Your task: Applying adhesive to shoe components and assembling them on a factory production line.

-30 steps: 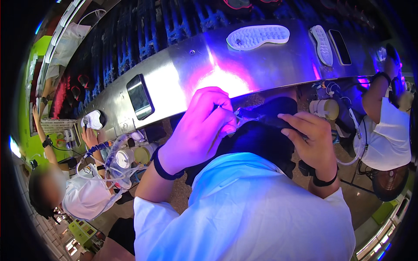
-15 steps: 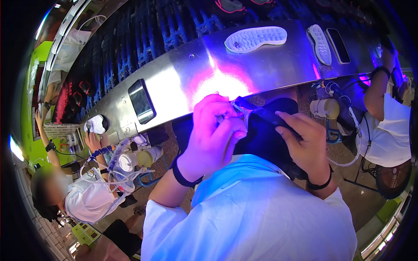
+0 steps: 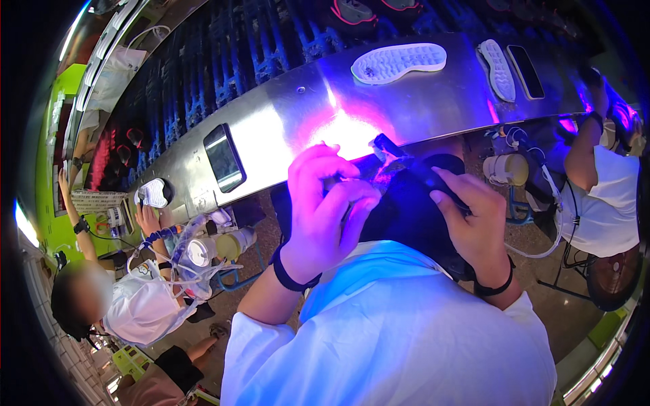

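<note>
My right hand (image 3: 474, 213) grips a dark piece (image 3: 423, 179) that looks like a shoe upper, thumb and fingers closed on its right side. A black flap (image 3: 387, 147) stands up at its far left end, with a pale, ragged patch just below. Left of that patch is my left hand (image 3: 328, 203), fingers curled in and thumb pressed toward the fingertips. Whatever is in that pinch is too small or hidden to make out. The dark piece lies over my lap at the bench edge, and its outline blends into the dark cloth below.
On the metal bench (image 3: 271, 142) lie a phone (image 3: 225, 158), a white shoe sole (image 3: 399, 62), another sole (image 3: 497, 70) and a second phone (image 3: 525, 72). A dark slatted conveyor (image 3: 223, 68) runs behind. Co-workers sit on both sides, near capped containers (image 3: 506, 169) and tubing.
My left hand has drawn slightly left, away from the dark piece. The black flap now stands more in view beside it. My right hand keeps its grip with little movement.
</note>
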Action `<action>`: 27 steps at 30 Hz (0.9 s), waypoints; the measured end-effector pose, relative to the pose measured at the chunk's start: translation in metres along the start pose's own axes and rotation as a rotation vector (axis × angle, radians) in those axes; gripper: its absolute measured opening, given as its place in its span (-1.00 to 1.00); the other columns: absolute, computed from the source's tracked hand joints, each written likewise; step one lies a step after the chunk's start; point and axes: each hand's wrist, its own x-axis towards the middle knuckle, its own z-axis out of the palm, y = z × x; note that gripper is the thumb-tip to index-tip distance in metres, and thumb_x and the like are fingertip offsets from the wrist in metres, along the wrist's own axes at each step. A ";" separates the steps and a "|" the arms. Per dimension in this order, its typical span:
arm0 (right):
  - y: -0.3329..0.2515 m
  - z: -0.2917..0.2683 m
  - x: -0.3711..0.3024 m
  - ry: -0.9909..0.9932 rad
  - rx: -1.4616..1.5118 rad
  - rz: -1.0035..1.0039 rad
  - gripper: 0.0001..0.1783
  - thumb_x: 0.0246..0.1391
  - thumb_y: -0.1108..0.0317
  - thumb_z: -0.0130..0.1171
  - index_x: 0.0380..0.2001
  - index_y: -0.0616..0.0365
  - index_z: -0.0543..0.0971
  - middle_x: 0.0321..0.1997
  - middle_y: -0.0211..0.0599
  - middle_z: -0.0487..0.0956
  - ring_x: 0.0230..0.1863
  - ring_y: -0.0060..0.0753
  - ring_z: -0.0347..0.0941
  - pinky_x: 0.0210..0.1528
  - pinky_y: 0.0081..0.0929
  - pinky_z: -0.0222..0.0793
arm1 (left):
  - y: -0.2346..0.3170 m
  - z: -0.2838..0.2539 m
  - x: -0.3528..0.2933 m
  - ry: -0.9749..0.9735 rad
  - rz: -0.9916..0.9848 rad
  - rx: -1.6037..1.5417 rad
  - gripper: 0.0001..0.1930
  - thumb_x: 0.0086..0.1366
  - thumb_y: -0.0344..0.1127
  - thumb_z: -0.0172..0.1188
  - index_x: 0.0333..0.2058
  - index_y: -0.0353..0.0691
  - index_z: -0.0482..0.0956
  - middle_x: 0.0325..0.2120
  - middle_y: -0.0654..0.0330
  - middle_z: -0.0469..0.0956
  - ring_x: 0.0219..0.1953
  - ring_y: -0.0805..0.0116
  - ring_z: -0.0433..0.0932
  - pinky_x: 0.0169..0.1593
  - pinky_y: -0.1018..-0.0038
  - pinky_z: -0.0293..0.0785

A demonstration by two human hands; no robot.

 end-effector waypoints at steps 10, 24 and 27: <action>-0.007 -0.003 0.000 -0.033 0.026 -0.006 -0.64 0.03 0.49 0.36 -0.05 0.16 0.66 -0.42 -0.20 0.57 -0.54 -0.29 0.46 -0.48 -0.44 0.35 | -0.004 0.008 0.022 0.022 0.142 0.229 -0.69 -0.05 -0.36 0.47 -0.24 -0.08 0.74 -0.08 0.18 0.56 0.15 -0.02 0.40 0.23 -0.04 0.32; -0.001 -0.002 0.000 -0.079 0.017 0.000 -0.67 0.08 0.45 0.32 -0.04 0.19 0.64 -0.41 -0.16 0.55 -0.54 -0.20 0.45 -0.45 -0.36 0.37 | -0.011 0.021 0.023 -0.115 0.155 0.245 -0.70 -0.07 -0.40 0.49 -0.32 -0.08 0.61 -0.18 0.16 0.44 0.11 -0.06 0.39 0.21 -0.02 0.35; -0.005 -0.001 0.000 -0.076 -0.011 0.013 -0.66 0.08 0.46 0.32 -0.04 0.18 0.64 -0.41 -0.16 0.54 -0.52 -0.19 0.45 -0.44 -0.36 0.37 | -0.009 0.025 0.021 -0.094 0.097 0.209 -0.73 -0.04 -0.43 0.44 -0.33 -0.12 0.59 -0.17 0.12 0.42 0.10 -0.08 0.38 0.21 -0.02 0.34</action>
